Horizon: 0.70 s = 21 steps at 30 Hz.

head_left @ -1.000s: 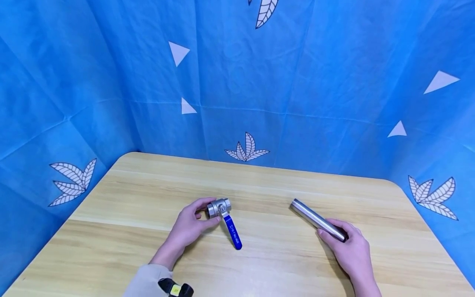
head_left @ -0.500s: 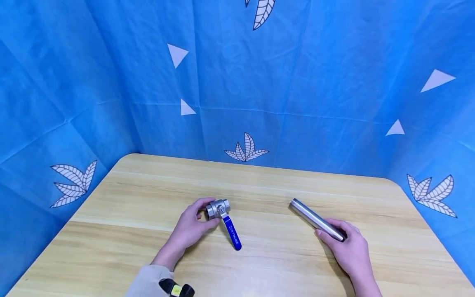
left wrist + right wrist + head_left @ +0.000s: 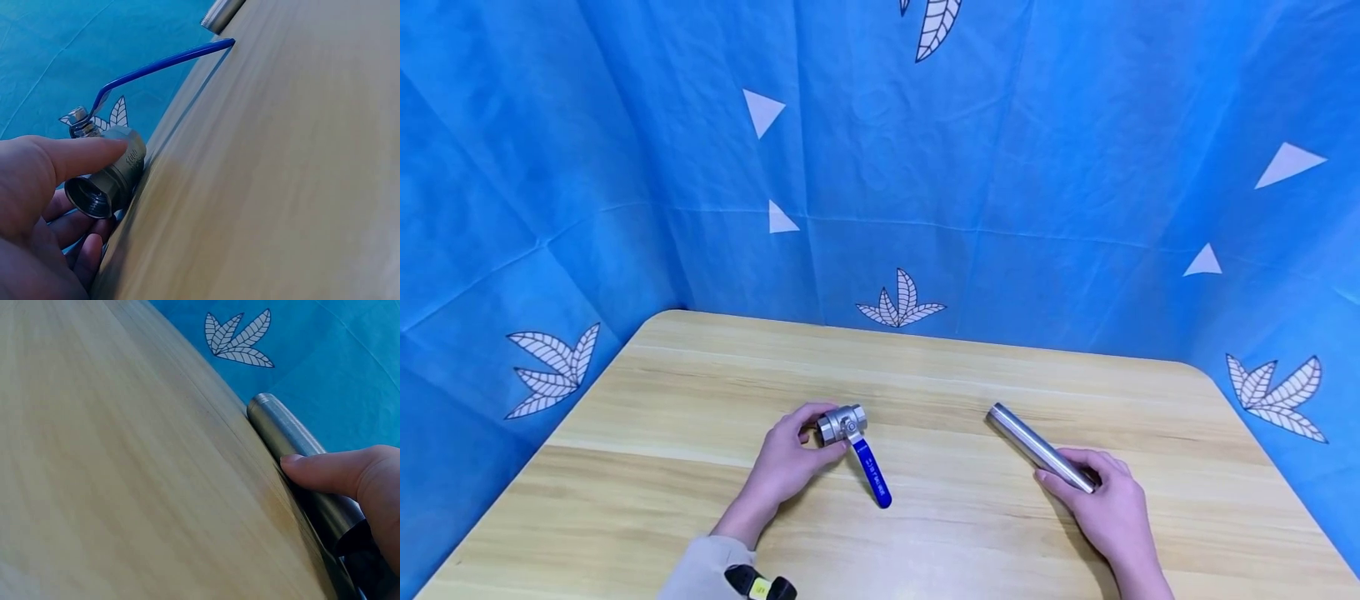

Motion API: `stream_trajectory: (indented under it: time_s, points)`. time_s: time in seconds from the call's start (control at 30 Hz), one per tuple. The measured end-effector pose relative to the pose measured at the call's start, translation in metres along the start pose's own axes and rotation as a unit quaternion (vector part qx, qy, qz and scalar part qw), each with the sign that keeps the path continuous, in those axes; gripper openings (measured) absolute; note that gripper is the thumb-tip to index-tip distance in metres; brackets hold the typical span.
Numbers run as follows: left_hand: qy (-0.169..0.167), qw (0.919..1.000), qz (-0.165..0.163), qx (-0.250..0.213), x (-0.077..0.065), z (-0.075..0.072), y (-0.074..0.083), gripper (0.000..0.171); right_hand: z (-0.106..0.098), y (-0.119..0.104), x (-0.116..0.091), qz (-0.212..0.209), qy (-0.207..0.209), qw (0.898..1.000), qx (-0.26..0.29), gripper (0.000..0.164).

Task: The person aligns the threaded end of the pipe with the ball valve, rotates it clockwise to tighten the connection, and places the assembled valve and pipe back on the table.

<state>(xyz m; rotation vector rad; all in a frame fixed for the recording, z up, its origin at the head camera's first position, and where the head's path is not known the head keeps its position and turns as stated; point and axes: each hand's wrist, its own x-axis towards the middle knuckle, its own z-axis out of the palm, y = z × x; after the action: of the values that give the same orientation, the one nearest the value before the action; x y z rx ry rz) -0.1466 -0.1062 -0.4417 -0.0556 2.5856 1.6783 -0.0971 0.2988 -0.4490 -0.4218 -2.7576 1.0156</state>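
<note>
On the wooden table, my left hand (image 3: 785,460) grips a steel ball valve (image 3: 841,424) by its body, thumb on the near side and fingers behind. The valve's blue lever handle (image 3: 872,475) slants toward the front right. In the left wrist view an open threaded port of the valve (image 3: 94,197) faces the camera, below the thumb. To the right, my right hand (image 3: 1108,504) holds the near end of a shiny metal pipe (image 3: 1032,439), which points away to the far left. The pipe (image 3: 284,428) lies low along the tabletop, threads showing at its far end.
The light wood table (image 3: 700,367) has rounded far corners. A blue cloth (image 3: 880,150) with white leaf and triangle prints hangs behind it and on both sides. A wide stretch of tabletop separates the valve from the pipe. A black wrist strap (image 3: 760,585) shows at the left sleeve.
Both hands keep their holds, and the valve and pipe stay in nearly the same places. The right thumb and fingers shift very slightly at the pipe's near end.
</note>
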Motion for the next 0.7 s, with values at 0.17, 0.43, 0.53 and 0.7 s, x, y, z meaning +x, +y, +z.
stream_trajectory:
  time_s: [0.17,0.43,0.53,0.7]
  points:
    - [0.011,0.9999,-0.003,0.005,0.000,0.002,0.000,0.053,0.000,0.002,0.000,0.002,0.000,1.000,0.004,0.052]
    - [0.027,0.9991,0.026,0.018,-0.001,0.006,0.001,0.058,-0.001,0.002,0.000,0.003,0.002,1.000,0.000,0.053]
    - [0.033,0.9981,0.050,0.013,-0.002,0.008,0.003,0.058,-0.001,0.001,0.000,0.003,0.000,1.000,-0.001,0.052]
    - [0.036,0.9976,0.059,0.001,-0.003,0.011,0.005,0.060,-0.001,0.002,0.001,0.002,-0.007,1.000,0.010,0.054]
